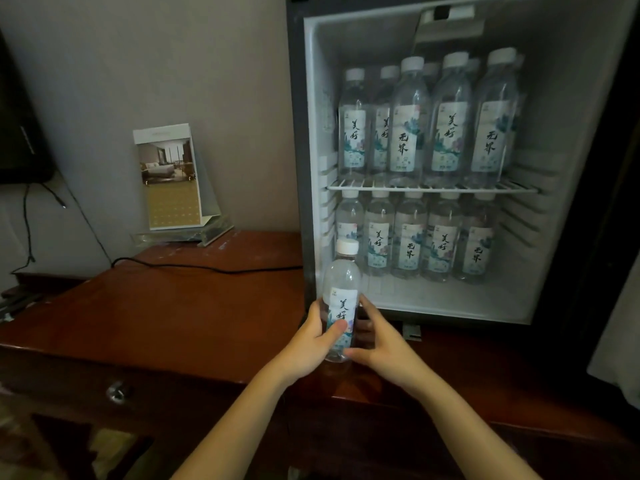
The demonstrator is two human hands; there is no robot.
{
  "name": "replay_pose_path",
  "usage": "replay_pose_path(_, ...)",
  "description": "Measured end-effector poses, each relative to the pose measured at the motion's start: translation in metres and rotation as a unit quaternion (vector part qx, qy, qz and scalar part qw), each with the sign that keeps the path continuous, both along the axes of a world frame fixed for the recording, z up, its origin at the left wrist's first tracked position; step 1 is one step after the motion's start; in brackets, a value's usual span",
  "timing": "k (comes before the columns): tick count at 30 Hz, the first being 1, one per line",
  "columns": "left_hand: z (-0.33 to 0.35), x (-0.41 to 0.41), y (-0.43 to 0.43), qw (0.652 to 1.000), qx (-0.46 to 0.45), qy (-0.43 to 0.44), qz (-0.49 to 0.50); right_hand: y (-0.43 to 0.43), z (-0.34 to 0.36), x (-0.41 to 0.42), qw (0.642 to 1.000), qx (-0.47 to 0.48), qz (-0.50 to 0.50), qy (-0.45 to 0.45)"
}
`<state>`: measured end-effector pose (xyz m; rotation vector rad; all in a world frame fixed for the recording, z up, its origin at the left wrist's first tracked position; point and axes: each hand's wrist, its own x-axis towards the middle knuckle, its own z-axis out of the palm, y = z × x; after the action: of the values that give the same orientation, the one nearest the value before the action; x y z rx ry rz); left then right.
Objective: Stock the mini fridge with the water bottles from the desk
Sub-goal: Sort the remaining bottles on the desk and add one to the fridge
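Holding one water bottle (341,299) upright between them, both hands are clamped on its lower half. The left hand (311,341) wraps it from the left with the thumb across the label, and the right hand (379,342) grips it from the right with its fingers curled behind. The bottle is over the desk (173,323) near its front edge, though I cannot tell whether its base rests on the wood. It stands just before the lower left corner of the open mini fridge (561,98), with its white cap in front of the opening.

Inside, a wire shelf (433,187) carries a front row of upright bottles (446,123), with more caps showing behind them. Below the shelf, five more bottles (410,244) stand in a row on the fridge floor.

A brochure holder (169,178) stands at the back of the desk against the wall. A black cable (207,269) runs across the desk top to the fridge.
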<state>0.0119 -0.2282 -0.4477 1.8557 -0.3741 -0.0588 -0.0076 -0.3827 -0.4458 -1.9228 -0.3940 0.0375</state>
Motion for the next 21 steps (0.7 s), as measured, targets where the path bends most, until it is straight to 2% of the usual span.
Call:
replay_pose_path(4, -0.002, -0.001, 0.001, 1.0, -0.023, 0.008, -0.011, 0.009, -0.005, 0.002, 0.998, 0.04, 0.011, -0.036)
replay_pose_path(12, 0.01, 0.007, -0.013, 0.997, -0.039, -0.045, -0.044, -0.004, 0.003, 0.005, 0.99, 0.104, 0.0, -0.094)
replay_pose_path(16, 0.04, 0.01, -0.027, 0.992, -0.067, -0.091, -0.059, -0.014, 0.027, 0.012, 0.985, 0.109, -0.032, -0.127)
replay_pose_path(21, 0.102, 0.026, -0.047, 0.979, -0.095, -0.173, -0.04, -0.014, 0.083, 0.031, 0.963, 0.087, -0.095, -0.238)
